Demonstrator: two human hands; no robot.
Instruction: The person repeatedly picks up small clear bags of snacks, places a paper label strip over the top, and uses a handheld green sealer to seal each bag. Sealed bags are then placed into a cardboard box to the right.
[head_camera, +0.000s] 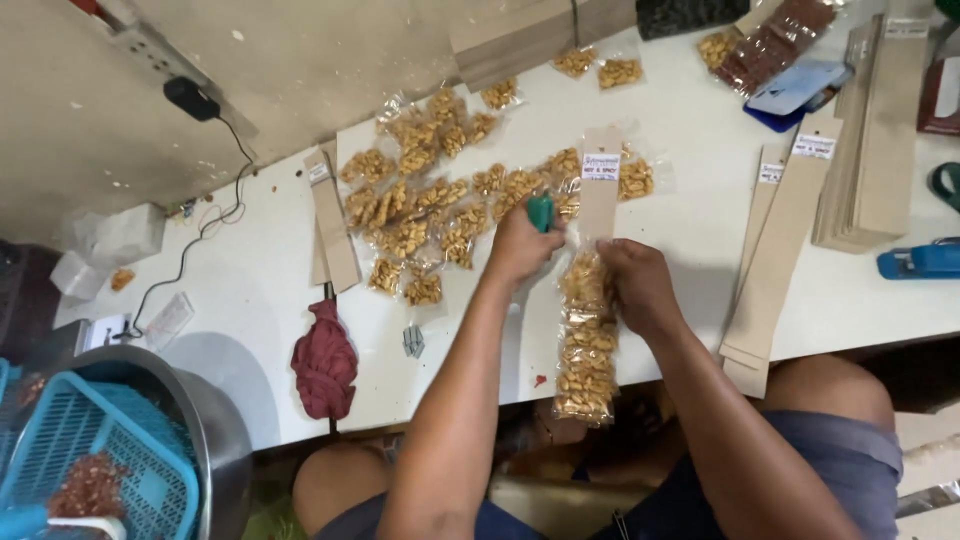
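The white table (700, 230) carries everything, its near edge running just below the grip, with the person's knees showing under it. Left of the grip and slightly beyond lies a dense scatter of small clear nut packets (440, 190), crowding right up to the left hand; bare tabletop opens only nearer the person on that side, as far as a crumpled dark red cloth (324, 365) lying close to the near edge. Right of the grip, open white surface runs to a loose pair of brown card strips (775, 250) whose lower ends overhang the table edge, and past them a tall stack of brown card strips (875, 140). At the grip itself hangs a long strip of joined nut packets (587, 340), fixed to a brown header card (600, 185) lying flat on the table beyond the hands; the strip's lower end drops past the near edge into the gap between the knees. The right hand (640, 285) is closed, pinching the strip's upper right edge. The left hand (522, 245) is wrapped tight around a small green-handled tool (541, 210), held against the card's left edge. A blue stapler (920, 260) sits at the far right, well apart.
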